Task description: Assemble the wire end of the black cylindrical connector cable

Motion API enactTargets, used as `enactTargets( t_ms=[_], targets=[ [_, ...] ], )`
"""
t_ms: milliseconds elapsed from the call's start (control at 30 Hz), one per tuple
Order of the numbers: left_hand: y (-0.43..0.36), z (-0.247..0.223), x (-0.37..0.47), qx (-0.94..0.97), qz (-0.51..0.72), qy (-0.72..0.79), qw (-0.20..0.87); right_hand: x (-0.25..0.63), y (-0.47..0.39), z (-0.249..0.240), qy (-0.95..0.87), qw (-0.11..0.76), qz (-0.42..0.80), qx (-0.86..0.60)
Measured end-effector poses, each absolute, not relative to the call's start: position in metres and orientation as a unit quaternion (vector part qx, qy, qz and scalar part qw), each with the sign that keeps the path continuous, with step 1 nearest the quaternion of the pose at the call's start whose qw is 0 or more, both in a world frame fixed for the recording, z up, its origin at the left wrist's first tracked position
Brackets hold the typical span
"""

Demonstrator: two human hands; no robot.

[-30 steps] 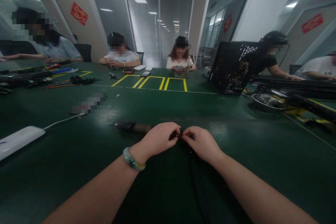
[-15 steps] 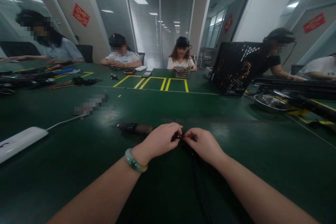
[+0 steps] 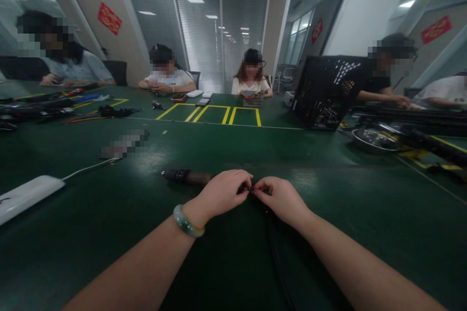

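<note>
In the middle of the table, my left hand (image 3: 226, 190) is closed in a pinch around a small dark piece with a brassy glint (image 3: 249, 188). My right hand (image 3: 280, 198) meets it from the right, thumb and fingertips pinched at the same piece; what exactly they hold is too small to make out. Just behind my left hand lies a dark stick-shaped tool (image 3: 186, 176) with a ridged black collar, a metal tip pointing left and a brownish body; its right end is hidden by my hand. A black cable (image 3: 274, 252) runs from under my right hand towards me.
A white power strip (image 3: 31, 197) with a thin cord lies at the left on the green table (image 3: 219, 146). Cables and tools (image 3: 36, 107) are piled at far left. A black perforated case (image 3: 324, 92) and a metal bowl (image 3: 375, 140) stand right. Several people sit opposite.
My hands stay nearly in place, fingertips pinched together, with the brassy glint slightly less exposed. Across the table, the far-left and right co-workers have shifted their arms.
</note>
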State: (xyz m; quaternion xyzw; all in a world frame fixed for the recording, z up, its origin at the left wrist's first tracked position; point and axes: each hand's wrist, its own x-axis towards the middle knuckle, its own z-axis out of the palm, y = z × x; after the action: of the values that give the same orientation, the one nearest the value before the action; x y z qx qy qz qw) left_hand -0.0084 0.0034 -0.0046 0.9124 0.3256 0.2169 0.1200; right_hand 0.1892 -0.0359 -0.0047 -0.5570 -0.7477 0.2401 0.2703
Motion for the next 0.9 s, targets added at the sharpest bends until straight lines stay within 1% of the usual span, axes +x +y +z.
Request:
enactTargets(
  t_ms=[100, 300, 433, 900],
  targets=[
    [0.0035, -0.0048, -0.0081, 0.912, 0.215, 0.327, 0.121, 0.1894, -0.0363, -0.0046, -0.747, 0.255, 0.242, -0.564],
    [0.0042, -0.0070, -0.0073, 0.911, 0.214, 0.331, 0.118, 0.1904, -0.0357, -0.0060, -0.762, 0.242, 0.187, -0.572],
    [0.0038, -0.0058, -0.0072, 0.912, 0.209, 0.331, 0.119, 0.1905, -0.0351, -0.0056, -0.760, 0.238, 0.174, -0.579],
    [0.0008, -0.0005, -0.0076, 0.911, 0.218, 0.324, 0.133, 0.1906, -0.0356, -0.0053, -0.756, 0.246, 0.194, -0.574]
  ],
)
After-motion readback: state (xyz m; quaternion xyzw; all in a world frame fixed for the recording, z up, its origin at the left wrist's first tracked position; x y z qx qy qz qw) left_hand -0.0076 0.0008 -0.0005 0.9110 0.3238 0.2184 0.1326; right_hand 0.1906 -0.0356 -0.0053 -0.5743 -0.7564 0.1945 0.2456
